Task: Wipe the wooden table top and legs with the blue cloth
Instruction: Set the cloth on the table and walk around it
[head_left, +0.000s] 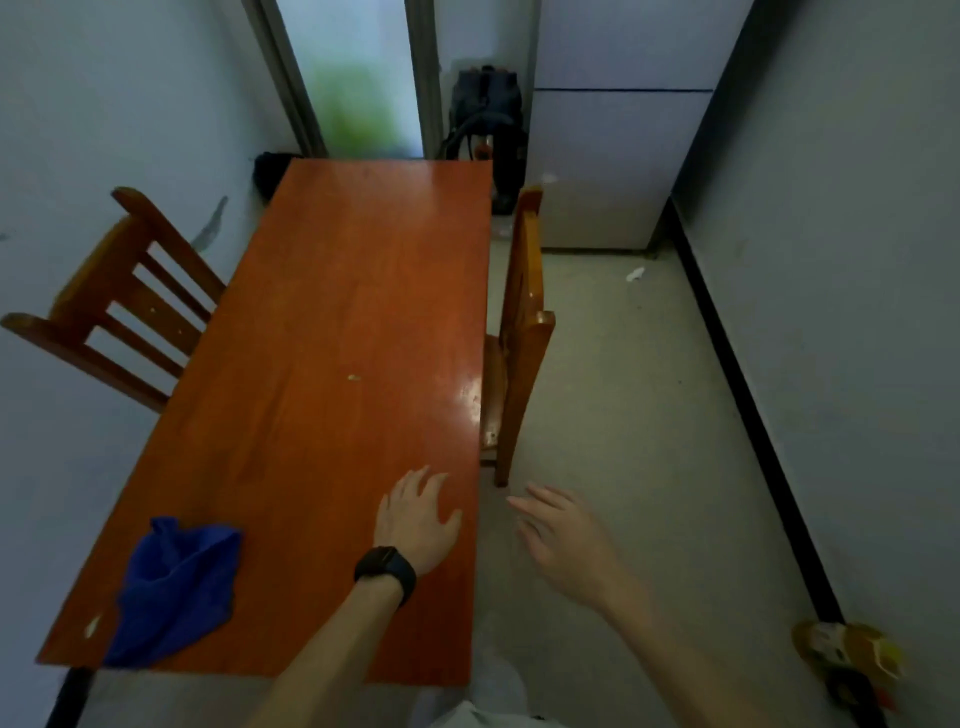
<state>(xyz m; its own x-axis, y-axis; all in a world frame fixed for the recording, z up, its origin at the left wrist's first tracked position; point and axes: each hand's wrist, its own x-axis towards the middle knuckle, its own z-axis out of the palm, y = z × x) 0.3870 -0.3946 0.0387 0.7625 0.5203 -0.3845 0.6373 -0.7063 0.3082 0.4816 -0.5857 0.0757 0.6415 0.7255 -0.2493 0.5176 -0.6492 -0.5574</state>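
Blue cloth (179, 587), crumpled into a loose heap, lies on the near left corner of the long reddish-brown wooden table (337, 322), one fold reaching the table's near edge. The left hand (418, 517), a black watch (385, 571) on its wrist, is over the table's near right part with fingers spread and nothing in it; whether the palm touches the wood cannot be told. The cloth sits well to the left of that hand, apart from it. The right hand (563, 543) hangs beyond the table's right edge, over the pale floor (623, 415), fingers loosely spread and empty. Wooden slatted chairs stand at the table's left side (119, 296) and right side (522, 332).
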